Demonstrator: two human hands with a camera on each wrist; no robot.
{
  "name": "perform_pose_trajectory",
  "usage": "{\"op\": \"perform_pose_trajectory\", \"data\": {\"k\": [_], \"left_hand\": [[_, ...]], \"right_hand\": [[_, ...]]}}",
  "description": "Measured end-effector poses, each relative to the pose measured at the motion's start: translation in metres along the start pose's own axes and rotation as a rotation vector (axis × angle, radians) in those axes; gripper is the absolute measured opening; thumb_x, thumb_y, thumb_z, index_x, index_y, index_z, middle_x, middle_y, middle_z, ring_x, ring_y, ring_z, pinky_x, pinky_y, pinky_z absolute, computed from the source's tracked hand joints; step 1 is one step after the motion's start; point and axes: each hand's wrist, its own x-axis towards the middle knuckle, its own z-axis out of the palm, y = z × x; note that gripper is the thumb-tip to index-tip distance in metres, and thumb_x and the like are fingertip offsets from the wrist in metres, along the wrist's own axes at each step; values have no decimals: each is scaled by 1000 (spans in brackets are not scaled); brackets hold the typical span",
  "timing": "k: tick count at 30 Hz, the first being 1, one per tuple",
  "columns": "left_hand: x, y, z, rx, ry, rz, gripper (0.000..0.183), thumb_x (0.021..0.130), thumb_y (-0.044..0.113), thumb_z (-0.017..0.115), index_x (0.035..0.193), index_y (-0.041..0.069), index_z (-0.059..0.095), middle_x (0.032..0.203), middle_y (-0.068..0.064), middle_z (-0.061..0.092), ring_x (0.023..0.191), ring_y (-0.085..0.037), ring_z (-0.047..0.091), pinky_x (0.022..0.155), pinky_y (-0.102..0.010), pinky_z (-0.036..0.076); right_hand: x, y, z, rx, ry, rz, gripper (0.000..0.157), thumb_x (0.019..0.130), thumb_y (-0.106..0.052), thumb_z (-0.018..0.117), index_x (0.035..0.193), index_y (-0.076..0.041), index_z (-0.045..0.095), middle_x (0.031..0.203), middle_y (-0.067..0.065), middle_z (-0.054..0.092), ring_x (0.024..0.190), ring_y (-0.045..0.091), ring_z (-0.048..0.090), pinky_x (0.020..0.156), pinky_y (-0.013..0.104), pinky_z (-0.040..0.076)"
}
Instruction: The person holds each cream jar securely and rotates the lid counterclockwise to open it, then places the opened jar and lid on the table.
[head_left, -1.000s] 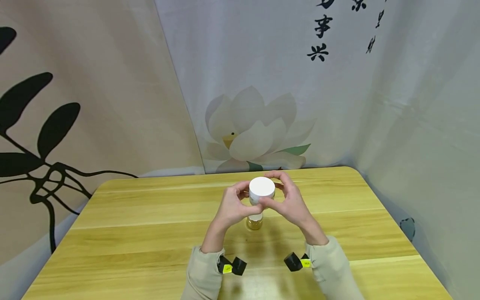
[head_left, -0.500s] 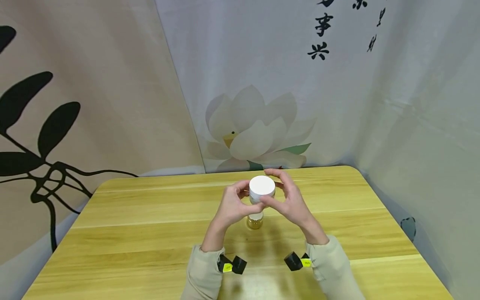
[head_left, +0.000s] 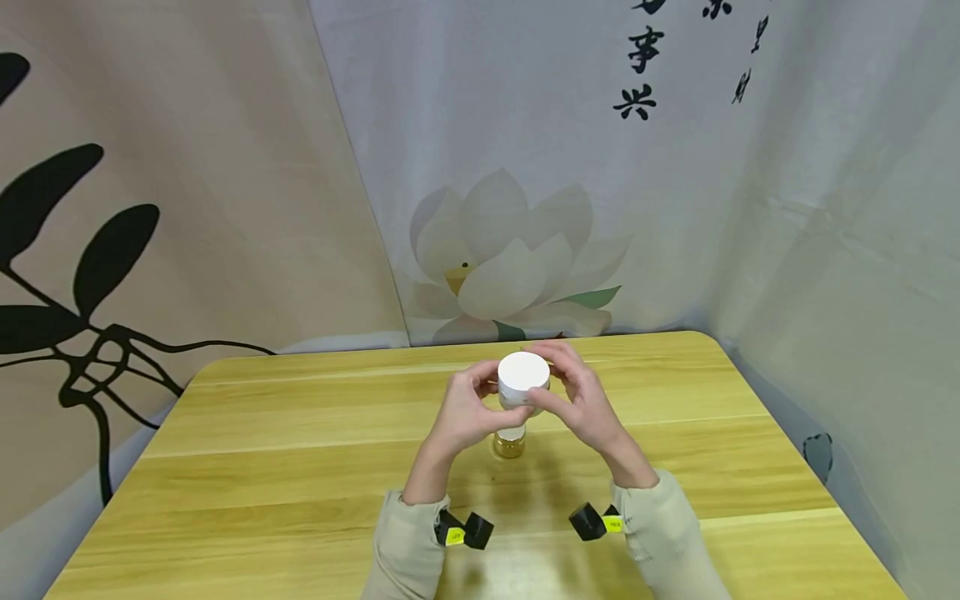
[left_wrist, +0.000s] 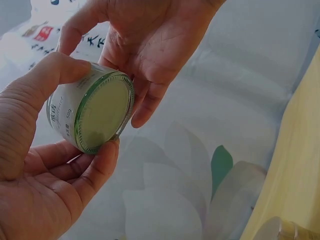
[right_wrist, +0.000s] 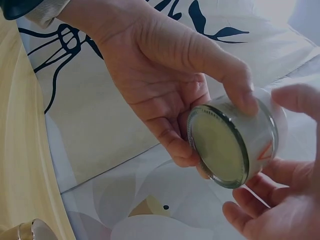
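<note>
Held up over the table is a glass jar (head_left: 513, 394) with a white lid (head_left: 523, 368). Its pale round base (left_wrist: 104, 114) and printed side label show in the left wrist view. My left hand (head_left: 459, 417) grips the jar's body, thumb on the label and fingertips by the base rim. Around the lid end curls my right hand (head_left: 583, 407), with its thumb at the near side and fingers at the far side. In the right wrist view, the right thumb tip meets the lid's edge. Below stands a small gold container (head_left: 509, 446) with a pale top, partly hidden.
A light wooden table (head_left: 300, 483) lies underneath, its far edge close to a printed cloth backdrop (head_left: 517, 125) with a lotus, leaves and dark characters. More cloth hangs at both sides. Black wrist cameras (head_left: 477, 531) sit on both sleeves.
My right thumb has shifted slightly right along the jar's near side, and the right fingers have drawn in over the far side. The left hand and jar stay nearly in place.
</note>
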Motion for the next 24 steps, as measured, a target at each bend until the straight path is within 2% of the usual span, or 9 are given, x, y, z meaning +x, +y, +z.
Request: {"op": "perform_pose_trajectory", "data": {"k": [5, 8, 11, 14, 18, 21, 24], "left_hand": [[-1, 0, -1, -7, 2, 1, 41, 68, 0, 77, 106, -6, 64, 96, -14, 64, 83, -16, 57, 75, -28, 50], [-1, 1, -1, -12, 8, -7, 41, 68, -1, 77, 107, -6, 64, 97, -15, 64, 84, -17, 56, 76, -28, 50], [-1, 2, -2, -11, 14, -16, 41, 68, -1, 77, 106, -7, 64, 97, -15, 64, 83, -17, 56, 76, -28, 50], [-1, 3, -2, -16, 14, -11, 41, 68, -1, 77, 107, -7, 64, 97, -16, 64, 83, -16, 56, 76, -28, 50], [-1, 2, -2, -17, 6, 11, 41, 68, 0, 77, 106, -6, 64, 97, -15, 64, 83, -16, 56, 74, -28, 50], [0, 1, -2, -6, 2, 17, 41, 68, 0, 77, 106, -5, 64, 95, -14, 64, 83, -15, 56, 72, -27, 50], [0, 0, -2, -5, 1, 14, 41, 68, -1, 77, 107, -6, 64, 96, -15, 64, 83, -15, 56, 73, -27, 50]], "right_hand": [[-1, -1, 1, -25, 24, 26, 50, 81, 0, 66, 127, 6, 48, 126, 18, 47, 115, 25, 43, 96, 32, 40], [-1, -1, 2, -46, 67, 59, 51, 76, 3, 71, 122, 5, 50, 123, 16, 50, 117, 26, 43, 99, 36, 38], [0, -2, 3, -66, 93, 56, 48, 72, 5, 74, 115, 4, 54, 117, 16, 53, 112, 23, 47, 99, 37, 39], [1, -2, 2, -59, 79, 31, 46, 73, 7, 73, 116, 5, 56, 116, 17, 53, 109, 20, 50, 97, 32, 41], [0, -2, 1, -24, 25, -4, 42, 81, 5, 66, 121, 7, 55, 118, 20, 51, 106, 17, 50, 94, 25, 42], [1, -2, 1, -13, -9, -22, 43, 85, -1, 62, 125, 9, 51, 121, 21, 49, 108, 17, 48, 94, 25, 42], [0, -3, 1, -12, -1, -1, 48, 84, -3, 64, 127, 10, 47, 124, 22, 47, 113, 18, 45, 97, 26, 40]]}}
